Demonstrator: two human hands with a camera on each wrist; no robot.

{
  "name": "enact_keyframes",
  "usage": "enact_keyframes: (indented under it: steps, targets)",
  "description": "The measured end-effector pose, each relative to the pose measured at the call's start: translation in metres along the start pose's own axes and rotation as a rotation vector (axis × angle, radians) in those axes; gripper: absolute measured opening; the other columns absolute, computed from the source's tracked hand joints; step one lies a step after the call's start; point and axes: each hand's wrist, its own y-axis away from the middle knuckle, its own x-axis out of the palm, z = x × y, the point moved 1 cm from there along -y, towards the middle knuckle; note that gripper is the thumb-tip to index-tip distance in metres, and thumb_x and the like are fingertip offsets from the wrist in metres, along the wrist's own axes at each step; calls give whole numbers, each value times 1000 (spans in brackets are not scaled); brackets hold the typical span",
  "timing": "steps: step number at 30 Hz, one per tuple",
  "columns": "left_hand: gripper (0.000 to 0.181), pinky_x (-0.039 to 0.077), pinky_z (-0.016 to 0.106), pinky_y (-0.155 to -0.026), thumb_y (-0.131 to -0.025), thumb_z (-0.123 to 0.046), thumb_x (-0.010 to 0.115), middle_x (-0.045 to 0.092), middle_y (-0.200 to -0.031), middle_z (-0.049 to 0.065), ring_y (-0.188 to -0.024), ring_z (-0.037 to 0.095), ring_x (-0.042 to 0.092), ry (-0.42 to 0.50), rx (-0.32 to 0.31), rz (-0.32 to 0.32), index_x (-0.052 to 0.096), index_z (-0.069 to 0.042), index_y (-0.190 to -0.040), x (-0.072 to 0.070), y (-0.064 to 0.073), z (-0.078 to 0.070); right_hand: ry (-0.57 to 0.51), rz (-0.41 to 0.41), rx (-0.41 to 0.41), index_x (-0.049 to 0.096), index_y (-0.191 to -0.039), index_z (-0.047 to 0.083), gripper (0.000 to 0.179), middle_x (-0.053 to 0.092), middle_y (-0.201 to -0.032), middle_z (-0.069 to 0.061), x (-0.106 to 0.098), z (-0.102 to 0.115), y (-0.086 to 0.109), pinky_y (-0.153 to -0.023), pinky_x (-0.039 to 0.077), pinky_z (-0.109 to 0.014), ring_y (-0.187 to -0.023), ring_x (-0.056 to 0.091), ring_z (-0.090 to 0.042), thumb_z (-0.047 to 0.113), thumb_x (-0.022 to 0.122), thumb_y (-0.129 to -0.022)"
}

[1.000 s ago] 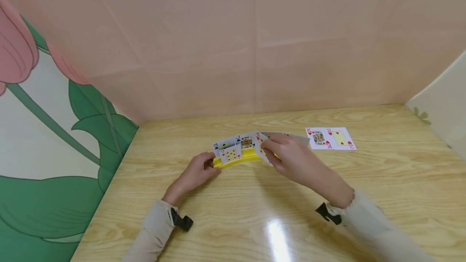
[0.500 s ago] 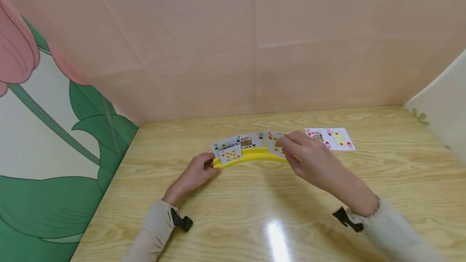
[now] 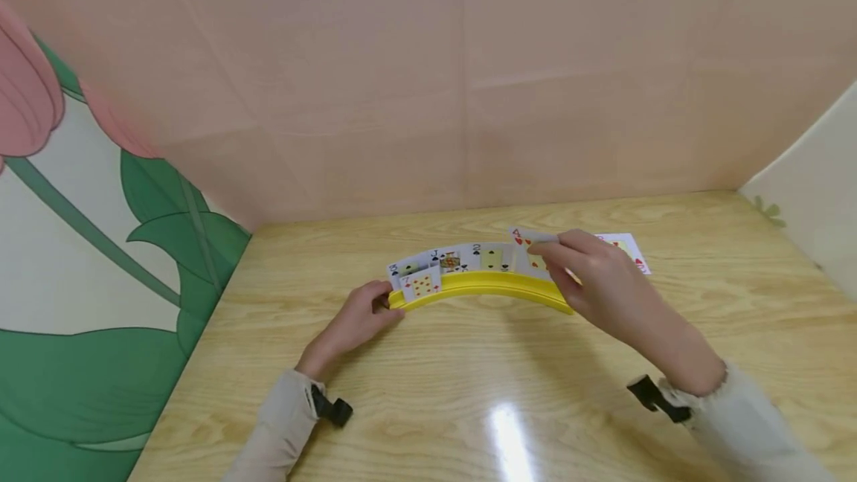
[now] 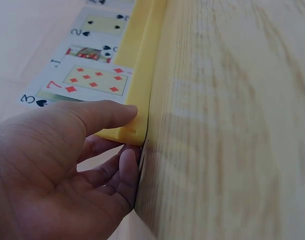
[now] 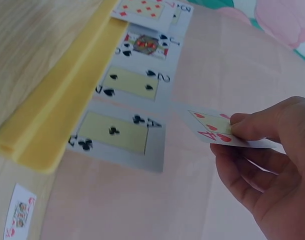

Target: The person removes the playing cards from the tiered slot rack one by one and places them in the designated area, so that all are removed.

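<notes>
The head camera is looking forward and down from above the pale wood-grain table (image 3: 415, 393); the left and right wrist cameras are viewing, closer and from opposite ends, the curved yellow plastic card rack (image 3: 495, 283), which all three are sharing.

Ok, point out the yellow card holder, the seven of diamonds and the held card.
Yellow card holder (image 3: 485, 283), head view: middle of its curved front.
Seven of diamonds (image 4: 95, 81), left wrist view: middle of its face.
Four of hearts (image 5: 210, 123), right wrist view: uncovered part of face.
</notes>
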Motion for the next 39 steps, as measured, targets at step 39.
enact_keyframes:
  steps: [39]
  targets:
    - [26, 43, 28, -70, -91, -14, 73, 59, -95, 2, -83, 16, 52, 0, -27, 9, 65, -7, -114, -2, 0, 0, 91, 3, 300, 72, -102, 1, 26, 70, -93, -13, -31, -71, 24, -55, 39, -14, -67, 62, -21, -13, 66, -80]
